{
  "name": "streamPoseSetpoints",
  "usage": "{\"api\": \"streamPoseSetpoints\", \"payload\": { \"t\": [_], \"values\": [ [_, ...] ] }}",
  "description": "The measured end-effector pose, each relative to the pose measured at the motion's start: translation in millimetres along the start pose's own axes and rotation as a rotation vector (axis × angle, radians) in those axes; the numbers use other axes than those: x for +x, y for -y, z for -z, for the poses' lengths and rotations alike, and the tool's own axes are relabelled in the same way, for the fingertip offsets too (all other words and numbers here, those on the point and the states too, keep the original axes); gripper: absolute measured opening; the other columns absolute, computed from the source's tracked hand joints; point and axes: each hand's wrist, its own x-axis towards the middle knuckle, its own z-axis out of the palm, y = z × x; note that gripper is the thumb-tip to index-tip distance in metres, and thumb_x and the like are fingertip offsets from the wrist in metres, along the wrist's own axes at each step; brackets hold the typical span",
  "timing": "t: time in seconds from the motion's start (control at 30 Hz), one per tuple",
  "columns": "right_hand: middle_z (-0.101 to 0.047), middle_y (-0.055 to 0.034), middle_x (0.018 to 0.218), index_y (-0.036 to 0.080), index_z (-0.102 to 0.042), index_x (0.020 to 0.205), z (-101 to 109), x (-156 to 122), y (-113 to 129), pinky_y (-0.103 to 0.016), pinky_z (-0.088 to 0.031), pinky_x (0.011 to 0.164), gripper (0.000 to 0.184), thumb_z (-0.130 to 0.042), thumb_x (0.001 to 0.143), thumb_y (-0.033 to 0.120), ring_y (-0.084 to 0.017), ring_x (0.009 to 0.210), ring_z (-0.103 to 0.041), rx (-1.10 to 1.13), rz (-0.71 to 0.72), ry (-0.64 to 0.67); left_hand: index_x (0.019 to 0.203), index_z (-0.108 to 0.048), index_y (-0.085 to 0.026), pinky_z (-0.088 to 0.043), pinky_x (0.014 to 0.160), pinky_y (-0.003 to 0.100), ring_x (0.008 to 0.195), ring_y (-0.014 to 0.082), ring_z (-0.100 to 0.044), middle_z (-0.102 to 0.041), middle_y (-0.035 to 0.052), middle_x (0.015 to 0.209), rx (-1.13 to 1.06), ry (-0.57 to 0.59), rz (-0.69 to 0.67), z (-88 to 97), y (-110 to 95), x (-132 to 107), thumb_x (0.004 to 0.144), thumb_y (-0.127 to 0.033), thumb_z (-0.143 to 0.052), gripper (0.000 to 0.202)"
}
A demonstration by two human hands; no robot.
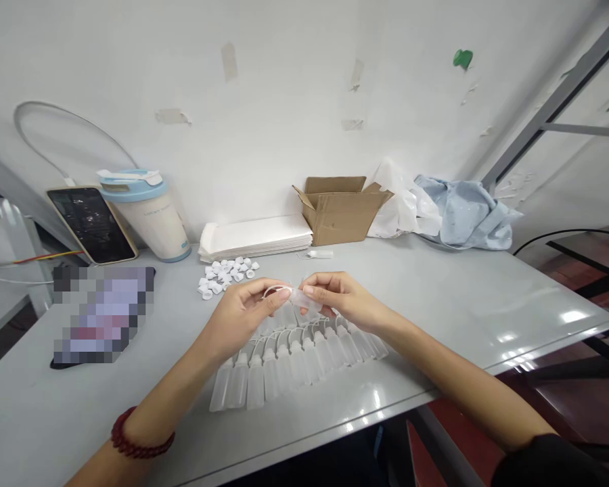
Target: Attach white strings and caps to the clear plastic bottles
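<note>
A small translucent plastic bottle [307, 299] is held above the table between my two hands. My left hand [248, 308] pinches its neck end, where a thin white loop stands out. The fingers of my right hand [342, 296] are closed around the bottle's body. Below them, several similar bottles [270, 379] lie side by side in rows, with thin curved strips at their necks; my hands partly cover the back row. Left of my hands is a loose pile of small white caps [226, 274]. One more small bottle [321, 254] lies behind my hands.
Along the wall stand an open cardboard box [342, 220], a stack of white flat sheets or boxes [256, 238], a white plastic bag [406, 206] and a crumpled blue bag [469, 213]. At left, a phone [91, 223] with a cable leans by a tumbler [147, 213]; a pixelated item [106, 314] lies in front.
</note>
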Motion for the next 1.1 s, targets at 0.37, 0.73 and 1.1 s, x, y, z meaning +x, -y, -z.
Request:
{"api": "streamPoseSetpoints", "payload": {
  "t": [0.37, 0.73, 1.1],
  "values": [
    [-0.065, -0.0006, 0.063, 0.016, -0.054, 0.082, 0, 2, 2, -0.020, -0.025, 0.044, 0.028, -0.061, 0.083, 0.043, -0.004, 0.043, -0.034, 0.032, -0.051, -0.093, 0.107, -0.067, -0.023, -0.048, 0.070, 0.029, 0.079, 0.0178, -0.057, -0.067, 0.0030, 0.089, -0.014, 0.056, 0.063, -1.4, 11, -1, 0.080, -0.041, -0.063, 0.033],
    [-0.063, 0.0000, 0.063, 0.017, -0.050, 0.083, 1, 2, -1, -0.018, -0.025, 0.040, 0.030, -0.062, 0.081, 0.044, -0.005, 0.043, -0.042, 0.016, -0.017, -0.096, 0.075, -0.070, -0.021, -0.047, 0.066, 0.027, 0.066, 0.0153, -0.056, -0.065, 0.0014, 0.071, 0.008, 0.032, 0.056, -5.9, 10, 0, 0.082, -0.043, -0.059, 0.026],
    [-0.066, -0.0027, 0.069, 0.014, -0.056, 0.091, 1, 2, -3, -0.019, -0.040, 0.041, 0.031, -0.068, 0.077, 0.039, -0.009, 0.051, -0.058, -0.033, 0.032, -0.105, 0.078, -0.070, -0.019, -0.049, 0.064, 0.028, 0.062, 0.0159, -0.058, -0.064, 0.0014, 0.067, -0.017, -0.058, 0.078, -8.3, 11, 1, 0.079, -0.043, -0.062, 0.025]
  ]
}}
